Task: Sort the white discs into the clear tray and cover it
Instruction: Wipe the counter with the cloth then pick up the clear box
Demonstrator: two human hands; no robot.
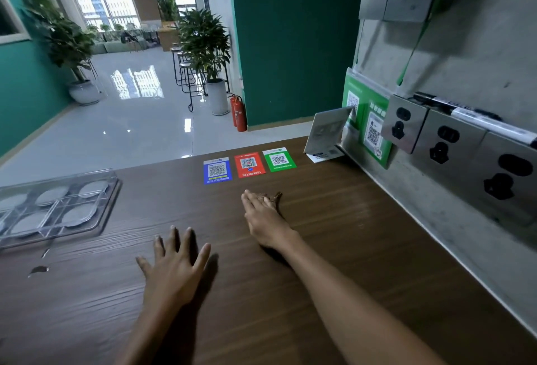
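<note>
Now resting flat on the brown worktop: left hand, fingers spread wide and straight, holding nothing. Lying just ahead and to the right: right hand, fingers straight and close together, palm down, also holding nothing. Sitting well apart from both hands, at the far left edge: clear tray with white discs lying in its round spots, each disc in its own spot. Looking covered by a clear lid, though hard telling for sure. Lying beyond the right hand, side by side: blue card, red card and green card. Leaning near the wall at the right: small white stand. Sticking out of the grey wall: metal sockets.
</note>
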